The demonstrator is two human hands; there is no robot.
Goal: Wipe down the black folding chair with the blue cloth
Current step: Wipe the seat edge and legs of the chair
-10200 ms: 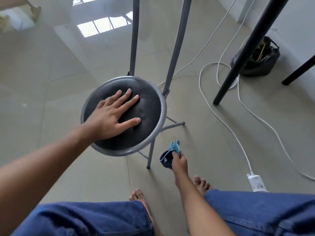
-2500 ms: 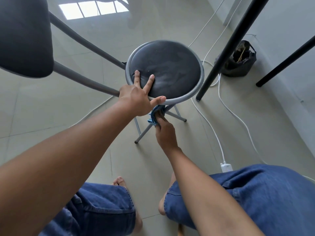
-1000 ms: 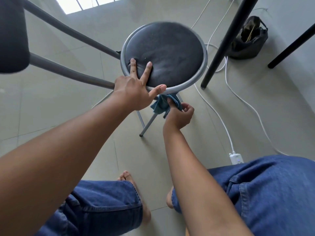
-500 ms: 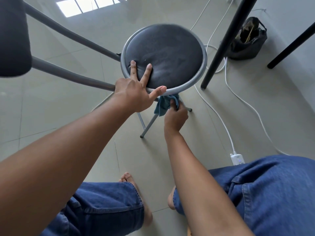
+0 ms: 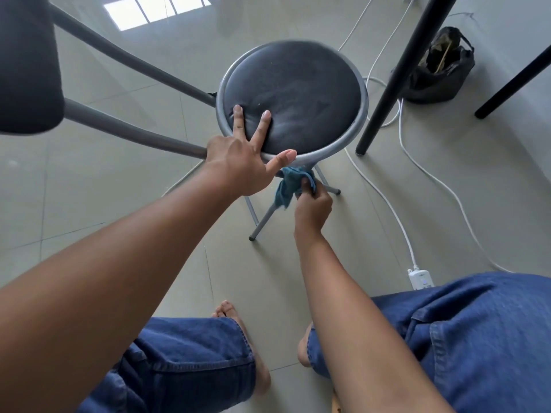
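The black folding chair [image 5: 298, 93] has a round black padded seat in a grey metal ring, and its black backrest [image 5: 26, 64] looms at the top left on two grey tubes. My left hand [image 5: 241, 162] rests on the seat's near rim, two fingers spread on the pad and the thumb along the ring. My right hand [image 5: 313, 204] is below the seat, shut on the bunched blue cloth [image 5: 290, 187], which presses against a grey leg just under the rim.
A black table leg [image 5: 396, 76] stands just right of the seat, with another at the far right. A dark bag [image 5: 438, 67] sits by the wall. White cables [image 5: 429, 174] trail across the tiled floor to a power strip [image 5: 420, 278]. My bare feet and jeans fill the bottom.
The cloth in my right hand has slid slightly lower along the leg under the seat. My left hand stays on the seat rim. The view has shifted a little.
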